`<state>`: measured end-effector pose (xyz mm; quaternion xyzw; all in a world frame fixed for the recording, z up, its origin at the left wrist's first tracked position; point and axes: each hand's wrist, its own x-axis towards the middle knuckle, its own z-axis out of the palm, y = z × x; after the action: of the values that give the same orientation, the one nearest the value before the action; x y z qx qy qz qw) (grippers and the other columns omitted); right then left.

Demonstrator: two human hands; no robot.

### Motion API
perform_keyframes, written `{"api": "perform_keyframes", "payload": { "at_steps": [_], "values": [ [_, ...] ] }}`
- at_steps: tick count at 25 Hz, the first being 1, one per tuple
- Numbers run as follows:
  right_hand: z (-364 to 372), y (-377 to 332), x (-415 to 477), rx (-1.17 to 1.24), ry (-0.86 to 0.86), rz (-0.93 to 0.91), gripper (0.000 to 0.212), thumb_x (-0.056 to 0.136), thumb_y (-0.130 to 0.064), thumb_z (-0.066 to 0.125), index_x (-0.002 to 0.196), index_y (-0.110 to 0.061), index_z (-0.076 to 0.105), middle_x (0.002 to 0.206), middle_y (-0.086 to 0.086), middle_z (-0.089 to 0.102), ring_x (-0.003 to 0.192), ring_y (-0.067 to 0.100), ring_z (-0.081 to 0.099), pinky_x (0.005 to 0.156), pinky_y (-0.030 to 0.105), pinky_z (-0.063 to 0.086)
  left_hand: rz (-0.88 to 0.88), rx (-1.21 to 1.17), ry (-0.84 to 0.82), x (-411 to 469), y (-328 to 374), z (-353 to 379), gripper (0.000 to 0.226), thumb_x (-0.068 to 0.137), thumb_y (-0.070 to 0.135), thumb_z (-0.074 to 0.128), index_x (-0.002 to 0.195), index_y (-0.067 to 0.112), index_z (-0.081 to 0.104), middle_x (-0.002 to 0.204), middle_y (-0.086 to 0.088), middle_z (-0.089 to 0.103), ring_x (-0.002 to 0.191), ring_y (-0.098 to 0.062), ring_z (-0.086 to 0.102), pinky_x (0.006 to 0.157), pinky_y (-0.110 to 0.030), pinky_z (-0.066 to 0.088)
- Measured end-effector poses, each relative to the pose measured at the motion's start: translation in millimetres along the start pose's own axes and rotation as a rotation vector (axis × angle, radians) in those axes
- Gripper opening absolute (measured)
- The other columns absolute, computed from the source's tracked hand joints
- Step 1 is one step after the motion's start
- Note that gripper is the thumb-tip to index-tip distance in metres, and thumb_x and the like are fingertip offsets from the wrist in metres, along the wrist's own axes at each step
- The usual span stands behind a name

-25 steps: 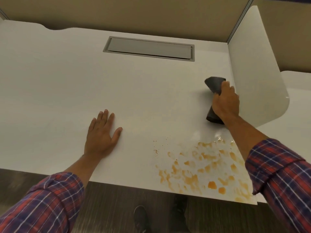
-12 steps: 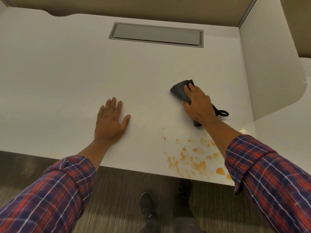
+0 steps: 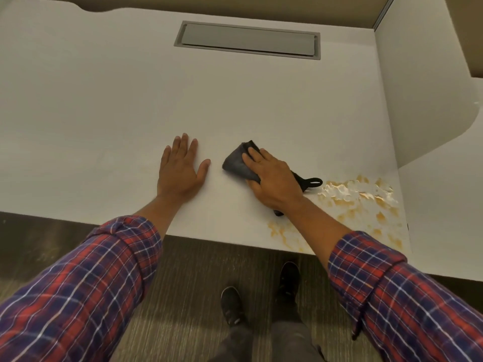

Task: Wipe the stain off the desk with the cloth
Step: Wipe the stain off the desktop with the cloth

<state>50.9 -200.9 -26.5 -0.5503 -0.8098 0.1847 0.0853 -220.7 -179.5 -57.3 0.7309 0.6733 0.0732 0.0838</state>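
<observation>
A dark grey cloth (image 3: 236, 163) with a black loop lies on the white desk (image 3: 104, 105), pressed flat under my right hand (image 3: 273, 178). An orange, wet stain (image 3: 358, 202) spreads over the desk's front right corner, to the right of the cloth and partly behind my right forearm. Just left of the cloth, my left hand (image 3: 180, 171) rests palm down on the desk with its fingers apart and nothing in it.
A grey cable-tray lid (image 3: 248, 39) is set into the desk at the back. A white divider panel (image 3: 418, 87) stands upright along the right side. The desk's front edge runs just below my hands, above dark flooring and my shoes (image 3: 231, 304).
My right hand has slid the cloth leftwards and nearer, from beside the divider to close by my left hand. The view has shifted, so the stain now sits further right.
</observation>
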Motion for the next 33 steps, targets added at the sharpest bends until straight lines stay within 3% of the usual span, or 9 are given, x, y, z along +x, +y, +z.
{"api": "perform_keyframes", "payload": {
  "at_steps": [6, 12, 16, 21, 24, 27, 28, 31, 33],
  "values": [
    [27, -49, -32, -0.017, -0.001, -0.106, 0.064, 0.101, -0.036, 0.056, 0.16, -0.019, 0.04, 0.169, 0.006, 0.035, 0.155, 0.033, 0.032, 0.122, 0.049, 0.032, -0.007, -0.175, -0.036, -1, -3, -6, 0.076, 0.106, 0.054, 0.006, 0.166, 0.016, 0.03, 0.177, -0.012, 0.016, 0.165, -0.027, 0.007, 0.133, -0.043, 0.0],
    [44, -85, -65, 0.026, -0.029, -0.176, 0.068, 0.097, -0.035, 0.058, 0.16, -0.018, 0.039, 0.168, 0.007, 0.035, 0.155, 0.033, 0.032, 0.124, 0.048, 0.031, 0.01, -0.349, -0.092, -10, -9, -13, 0.059, 0.115, 0.04, 0.016, 0.168, 0.015, 0.022, 0.178, -0.005, 0.014, 0.165, -0.018, 0.003, 0.132, -0.037, -0.009],
    [56, -110, -96, 0.086, -0.015, -0.207, 0.07, 0.097, -0.036, 0.06, 0.16, -0.017, 0.037, 0.167, 0.006, 0.038, 0.155, 0.029, 0.032, 0.124, 0.044, 0.027, 0.062, -0.454, -0.104, -20, -22, -22, 0.062, 0.113, 0.047, 0.023, 0.166, 0.016, 0.03, 0.176, -0.002, 0.022, 0.162, -0.01, 0.013, 0.131, -0.029, -0.002],
    [48, -133, -132, 0.635, -0.128, -0.051, 0.056, 0.103, -0.042, 0.054, 0.156, -0.037, 0.037, 0.15, -0.007, 0.056, 0.134, 0.008, 0.054, 0.111, 0.037, 0.049, 0.228, -0.071, -0.075, -40, -75, -27, 0.081, 0.105, 0.058, 0.017, 0.165, 0.004, 0.028, 0.174, -0.014, 0.025, 0.162, -0.029, 0.022, 0.133, -0.049, 0.013],
    [12, -120, -122, 0.868, 0.025, 0.185, 0.056, 0.102, -0.041, 0.053, 0.156, -0.038, 0.04, 0.151, -0.002, 0.059, 0.132, 0.015, 0.059, 0.109, 0.043, 0.053, 0.177, -0.027, -0.083, -39, -80, -20, 0.085, 0.104, 0.062, 0.013, 0.167, 0.006, 0.021, 0.176, -0.011, 0.017, 0.164, -0.025, 0.014, 0.134, -0.042, 0.007],
    [-25, -98, -91, 0.667, 0.271, 0.155, 0.058, 0.1, -0.044, 0.05, 0.156, -0.03, 0.043, 0.131, -0.005, 0.068, 0.106, 0.007, 0.067, 0.089, 0.013, 0.053, 0.171, -0.014, -0.074, -36, -81, -18, 0.088, 0.103, 0.066, 0.011, 0.166, 0.007, 0.024, 0.175, -0.012, 0.021, 0.164, -0.026, 0.017, 0.133, -0.04, 0.007],
    [-30, -94, -80, 0.527, 0.298, 0.111, 0.058, 0.101, -0.042, 0.049, 0.157, -0.028, 0.042, 0.126, -0.005, 0.068, 0.1, 0.009, 0.066, 0.082, 0.009, 0.05, 0.171, -0.011, -0.074, -36, -82, -18, 0.088, 0.102, 0.066, 0.011, 0.166, 0.006, 0.025, 0.175, -0.012, 0.022, 0.163, -0.026, 0.018, 0.133, -0.04, 0.008],
    [-10, -93, -52, 0.015, 0.085, 0.033, 0.061, 0.101, -0.036, 0.052, 0.158, -0.025, 0.036, 0.159, 0.006, 0.047, 0.13, 0.032, 0.055, 0.097, 0.046, 0.05, 0.17, -0.027, -0.068, -35, -82, -19, 0.088, 0.102, 0.065, 0.014, 0.165, 0.005, 0.03, 0.174, -0.014, 0.026, 0.163, -0.028, 0.022, 0.133, -0.042, 0.012],
    [18, -97, -49, -0.264, -0.084, -0.004, 0.066, 0.101, -0.046, 0.048, 0.162, -0.033, 0.027, 0.173, 0.006, 0.023, 0.148, 0.035, 0.036, 0.106, 0.056, 0.038, 0.175, -0.037, -0.06, -35, -81, -21, 0.088, 0.102, 0.065, 0.015, 0.164, 0.004, 0.032, 0.173, -0.015, 0.028, 0.162, -0.029, 0.024, 0.133, -0.044, 0.015]
  ]
}}
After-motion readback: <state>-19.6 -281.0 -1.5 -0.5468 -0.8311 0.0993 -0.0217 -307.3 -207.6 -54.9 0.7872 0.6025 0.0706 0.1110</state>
